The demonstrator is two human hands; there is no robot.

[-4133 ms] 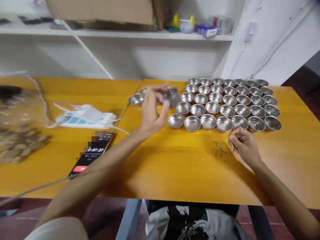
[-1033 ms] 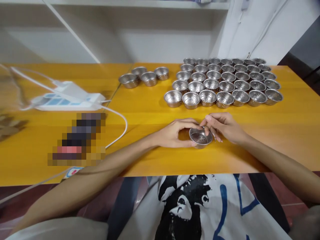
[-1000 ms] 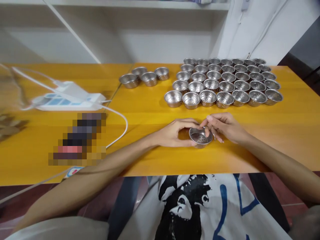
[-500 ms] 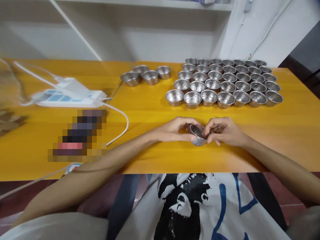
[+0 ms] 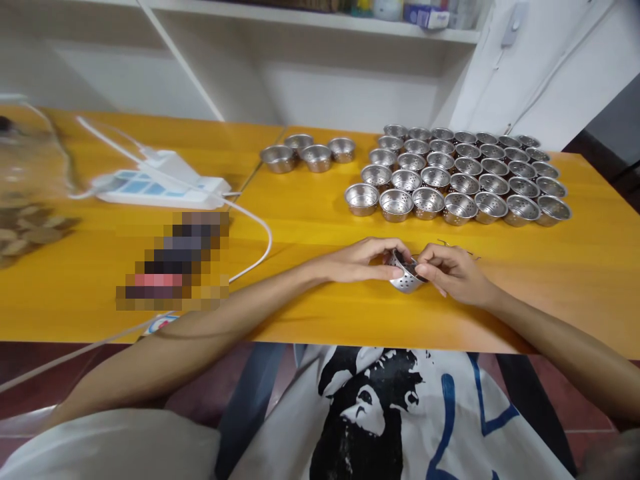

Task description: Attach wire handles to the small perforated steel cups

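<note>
A small perforated steel cup [image 5: 407, 280] is tilted on its side just above the yellow table [image 5: 320, 313], near the front edge. My left hand [image 5: 361, 260] pinches its left rim. My right hand [image 5: 453, 272] is closed on its right side, with its fingertips at the rim. A thin wire piece [image 5: 453, 247] lies on the table just behind my right hand. Several rows of like cups [image 5: 457, 180] stand farther back on the right, and three more cups [image 5: 309, 155] sit apart to their left.
A white power strip [image 5: 160, 189] with cables lies at the left, its cord looping toward the middle. A blurred-out phone [image 5: 173, 263] lies near the front left. Brown pieces [image 5: 25, 230] sit at the far left edge. A white shelf unit [image 5: 280, 67] rises behind the table.
The cup stood upright between my hands a second ago; it has since been tipped onto its side, holes facing me. The view has shifted slightly left and down.
</note>
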